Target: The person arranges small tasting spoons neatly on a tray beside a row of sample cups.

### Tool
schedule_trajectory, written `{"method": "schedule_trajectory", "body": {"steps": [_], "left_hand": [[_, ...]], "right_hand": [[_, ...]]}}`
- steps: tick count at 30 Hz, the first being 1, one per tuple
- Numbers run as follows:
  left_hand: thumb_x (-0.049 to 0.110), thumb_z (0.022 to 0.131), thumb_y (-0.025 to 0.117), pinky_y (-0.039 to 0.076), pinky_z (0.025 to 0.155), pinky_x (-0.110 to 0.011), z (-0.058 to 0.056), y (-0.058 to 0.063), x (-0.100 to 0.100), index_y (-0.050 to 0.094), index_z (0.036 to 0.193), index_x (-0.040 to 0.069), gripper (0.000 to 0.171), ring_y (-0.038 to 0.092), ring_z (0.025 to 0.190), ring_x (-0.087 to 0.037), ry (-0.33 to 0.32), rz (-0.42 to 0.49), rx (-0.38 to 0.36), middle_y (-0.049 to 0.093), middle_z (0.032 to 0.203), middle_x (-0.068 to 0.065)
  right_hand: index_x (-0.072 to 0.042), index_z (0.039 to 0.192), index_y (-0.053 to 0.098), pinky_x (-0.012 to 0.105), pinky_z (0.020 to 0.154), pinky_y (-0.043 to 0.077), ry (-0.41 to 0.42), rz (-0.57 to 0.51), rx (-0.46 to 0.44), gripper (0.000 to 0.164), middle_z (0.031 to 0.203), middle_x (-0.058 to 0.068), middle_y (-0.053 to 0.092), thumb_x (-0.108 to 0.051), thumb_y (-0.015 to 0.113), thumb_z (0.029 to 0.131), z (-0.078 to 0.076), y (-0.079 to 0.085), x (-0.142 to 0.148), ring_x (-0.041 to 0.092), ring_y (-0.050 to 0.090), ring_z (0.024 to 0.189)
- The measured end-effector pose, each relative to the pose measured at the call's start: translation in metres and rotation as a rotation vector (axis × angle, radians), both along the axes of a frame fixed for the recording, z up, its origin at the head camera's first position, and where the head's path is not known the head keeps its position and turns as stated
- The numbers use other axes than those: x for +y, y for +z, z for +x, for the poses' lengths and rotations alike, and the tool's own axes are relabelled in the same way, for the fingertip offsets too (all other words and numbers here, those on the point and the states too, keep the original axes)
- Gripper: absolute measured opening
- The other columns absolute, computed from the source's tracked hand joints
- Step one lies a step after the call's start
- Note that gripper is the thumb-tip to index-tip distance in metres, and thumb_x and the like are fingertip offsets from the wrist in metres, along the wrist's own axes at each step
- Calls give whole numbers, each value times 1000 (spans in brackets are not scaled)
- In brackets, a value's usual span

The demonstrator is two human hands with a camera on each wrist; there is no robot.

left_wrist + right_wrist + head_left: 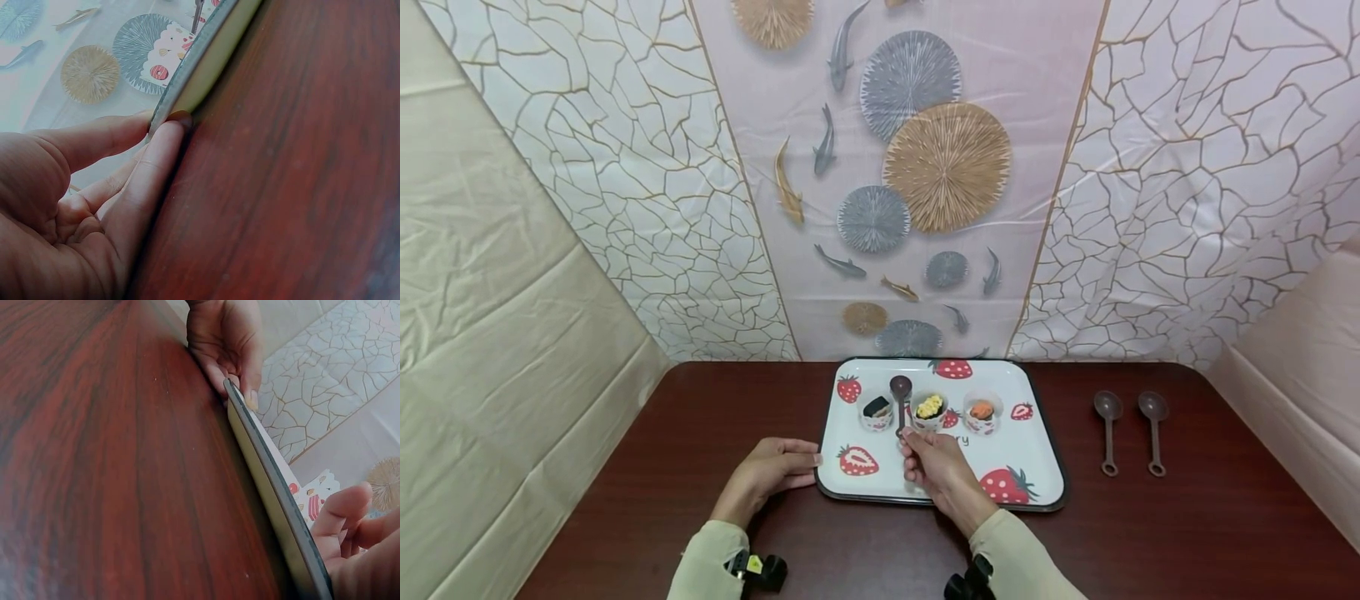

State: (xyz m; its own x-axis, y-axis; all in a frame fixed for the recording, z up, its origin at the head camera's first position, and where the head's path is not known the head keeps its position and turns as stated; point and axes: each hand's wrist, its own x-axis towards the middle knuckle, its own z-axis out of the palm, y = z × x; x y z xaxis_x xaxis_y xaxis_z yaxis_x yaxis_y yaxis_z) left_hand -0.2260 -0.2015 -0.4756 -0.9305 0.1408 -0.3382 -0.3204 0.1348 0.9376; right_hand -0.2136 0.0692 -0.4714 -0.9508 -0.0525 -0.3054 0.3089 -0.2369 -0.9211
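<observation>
White tray [887,489]: resting on the desk [647,500], looking rigid and smooth; possibly sliding under a push, so calling for a rim hold.
Left hand [767,471]: pinching the tray's left edge with thumb and fingers.
Dark spoon [900,403]: pointing away between left cup [876,422] and middle cup [927,423], over the tray; probably weighing little, bending hardly at all.
Right hand [938,467]: pinching the handle's near end, likely giving the surest hold.

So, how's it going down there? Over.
Left hand pinches white strawberry-print tray. Right hand pinches dark brown long-handled spoon. Two round patterned cups flank spoon.
</observation>
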Motion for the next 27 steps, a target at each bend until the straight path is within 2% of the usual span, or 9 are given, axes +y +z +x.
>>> {"method": "schedule_trajectory", "body": {"steps": [9,19,27], "left_hand": [[4,96,75,67,83,-35,0,1,2,64,130,-15,40,76,88,-17,0,-6,6,74,107,-16],[4,96,75,67,83,-35,1,0,0,63,130,-15,41,76,87,-16,-1,-5,3,75,105,-14],[5,96,75,67,84,-35,1,0,0,63,130,-15,41,76,88,-16,-17,-7,10,75,107,-15]], "right_hand": [[7,106,62,15,49,48,17,25,-14,27,75,-1,57,-18,55,112,0,0,1,4,49,61],[2,88,61,15,47,48,15,42,-22,30,68,-1,55,-17,56,111,0,1,-1,4,48,57],[3,90,61,15,46,48,25,61,-19,29,67,-1,55,-15,54,111,0,1,-1,5,49,56]]}}
